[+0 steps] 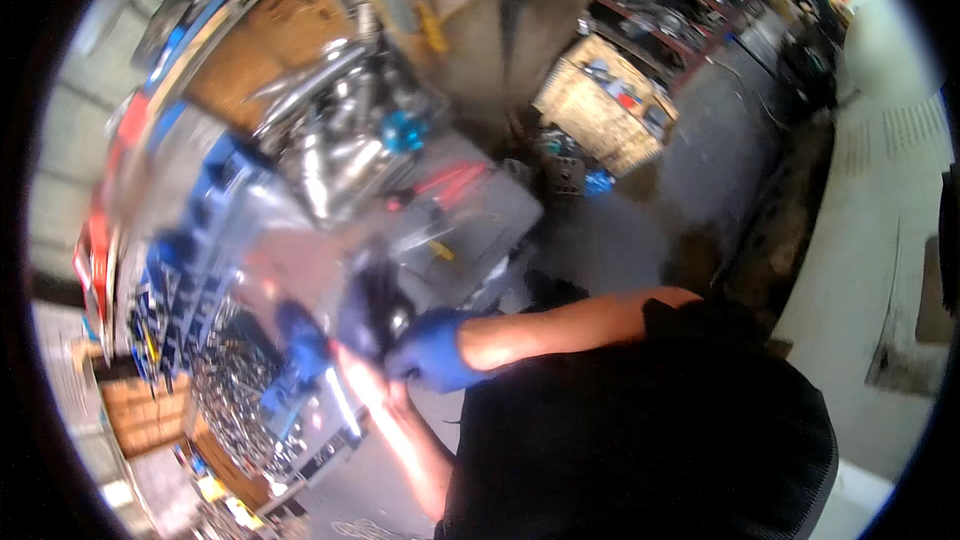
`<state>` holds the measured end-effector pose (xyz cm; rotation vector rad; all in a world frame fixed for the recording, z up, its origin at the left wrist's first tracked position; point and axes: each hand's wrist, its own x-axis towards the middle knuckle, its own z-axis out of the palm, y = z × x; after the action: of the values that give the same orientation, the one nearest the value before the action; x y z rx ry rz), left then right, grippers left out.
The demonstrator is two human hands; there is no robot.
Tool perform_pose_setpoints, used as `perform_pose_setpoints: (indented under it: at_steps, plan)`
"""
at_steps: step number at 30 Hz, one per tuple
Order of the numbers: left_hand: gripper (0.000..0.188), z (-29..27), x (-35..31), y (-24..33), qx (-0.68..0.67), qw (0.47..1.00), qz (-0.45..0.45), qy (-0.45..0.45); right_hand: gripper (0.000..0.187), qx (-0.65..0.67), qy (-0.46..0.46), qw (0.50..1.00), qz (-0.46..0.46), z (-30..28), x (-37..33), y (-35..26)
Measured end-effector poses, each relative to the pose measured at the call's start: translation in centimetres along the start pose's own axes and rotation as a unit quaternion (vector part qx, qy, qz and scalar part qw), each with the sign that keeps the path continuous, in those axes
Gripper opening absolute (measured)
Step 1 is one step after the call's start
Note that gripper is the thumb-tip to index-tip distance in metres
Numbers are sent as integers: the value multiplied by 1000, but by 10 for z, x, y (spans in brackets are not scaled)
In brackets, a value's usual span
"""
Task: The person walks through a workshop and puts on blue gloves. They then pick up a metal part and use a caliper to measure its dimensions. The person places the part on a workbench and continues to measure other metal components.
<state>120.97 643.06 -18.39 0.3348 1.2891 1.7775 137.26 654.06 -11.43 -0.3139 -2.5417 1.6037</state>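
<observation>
right hand (432, 348): blue glove, forearm comes in from the right across the dark shirt; fingers wrapped onto the dark part (375, 305), clenched on its lower right side.
left hand (303, 338): blue glove, heavy motion blur; sits just left of and a bit below the dark part. Fingers look curled, but can't tell if they grip it or only touch.
dark part: rounded, black w/ a shiny metal spot, held up between both hands, above the table (490, 210) edge, center-left of view. Too blurred to say what kind.
key relation: part lies up and left of the right fingers, up and right of the left ones; right hand nearer and has the firmer hold. Long axis seems to run lower left to upper right, not sure, blur.
table: grey, cluttered; red-handled pliers (450, 180) and a pile of chrome parts (335, 130) w/ a blue piece (403, 130) well beyond the hands.
left side: blue racks (195, 270), tray of small metal bits (235, 395) below left hand.
far: wicker-colour crate (605, 105) on the floor, shelves behind.
</observation>
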Motion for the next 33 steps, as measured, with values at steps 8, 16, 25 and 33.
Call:
perform_pose_setpoints:
  at_steps: [8, 16, 25, 33]
  plan:
    - [42, -15, 4, -13, 118, 990, -52, 51, 19, -85, 15, 988, -124, 19, 18, 9]
    - [41, -40, -5, -16, 157, 981, -63, 93, 21, -125, -40, 970, -206, 49, 50, -11]
    - [41, -56, -15, -21, 158, 979, -68, 111, 27, -31, -65, 977, -199, 80, 56, 2]
    - [41, -70, -15, -27, 153, 978, -74, 124, 15, -115, -108, 968, -195, 77, 41, -6]
